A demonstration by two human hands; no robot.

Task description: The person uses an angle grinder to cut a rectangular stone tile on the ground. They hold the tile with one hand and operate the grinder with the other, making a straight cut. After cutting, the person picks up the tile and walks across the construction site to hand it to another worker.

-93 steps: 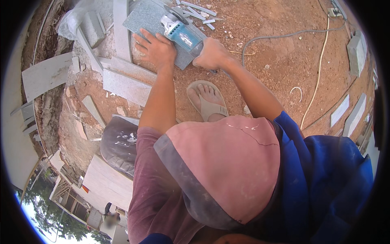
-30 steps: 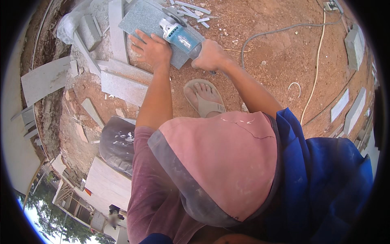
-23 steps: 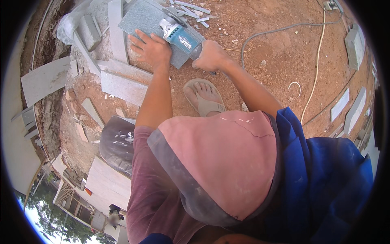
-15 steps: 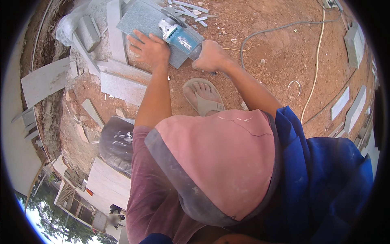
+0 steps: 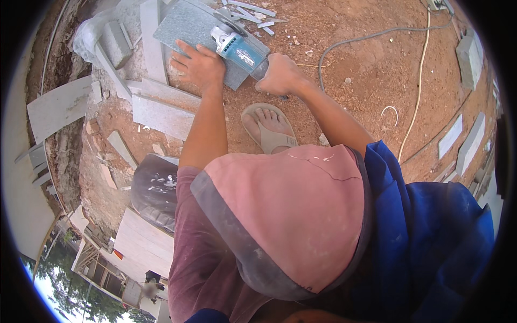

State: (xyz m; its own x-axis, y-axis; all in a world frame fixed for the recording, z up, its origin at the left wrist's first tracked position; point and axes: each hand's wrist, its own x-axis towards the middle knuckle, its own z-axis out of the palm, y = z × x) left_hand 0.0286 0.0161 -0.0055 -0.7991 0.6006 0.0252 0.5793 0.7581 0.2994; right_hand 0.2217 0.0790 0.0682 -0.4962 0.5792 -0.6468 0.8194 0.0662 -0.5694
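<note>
Angle grinder (image 5: 240,52), likely heavy, rigid and twist-prone, best held by its rear body, is lying just right of your left hand's (image 5: 203,69) fingers, which are resting spread on the stiff, probably brittle stone slab (image 5: 182,24), while your right hand's (image 5: 283,74) fingers are gripping the grinder's rear end, tips hidden.

Grinder (image 5: 241,53): we see teal, silver head
Slab (image 5: 186,26): speckled grey
Soil (image 5: 371,67): reddish brown
Our sandal (image 5: 266,141): beige
Our clothes (image 5: 296,210): pink, dark grey, maroon, blue
</note>
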